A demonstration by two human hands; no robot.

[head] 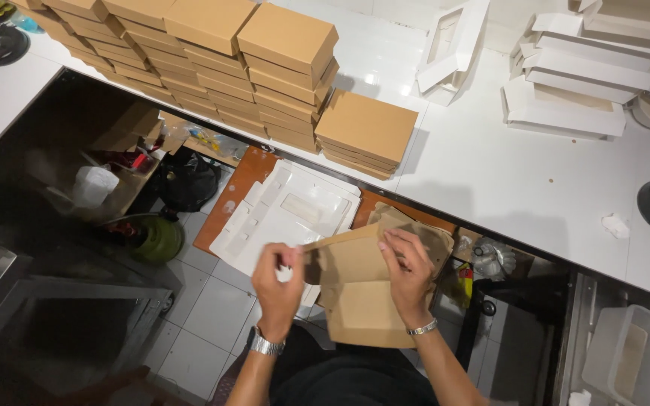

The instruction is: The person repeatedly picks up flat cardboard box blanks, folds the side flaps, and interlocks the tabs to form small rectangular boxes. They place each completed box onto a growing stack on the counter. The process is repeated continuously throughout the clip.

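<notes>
The flat brown cardboard blank point(362, 289) sits at lower centre of the frame, held above a stack of white blanks point(287, 214). The left hand point(278, 282) pinches the blank's upper left flap; the right hand point(408, 274) grips its upper edge, fingers curled over the fold. Both wrists are raised, palms facing away. For a clean fold, crease squarely along the scored line while holding the panel steady. Finished brown boxes point(220, 56) are stacked on the desk point(505, 180) at upper left.
</notes>
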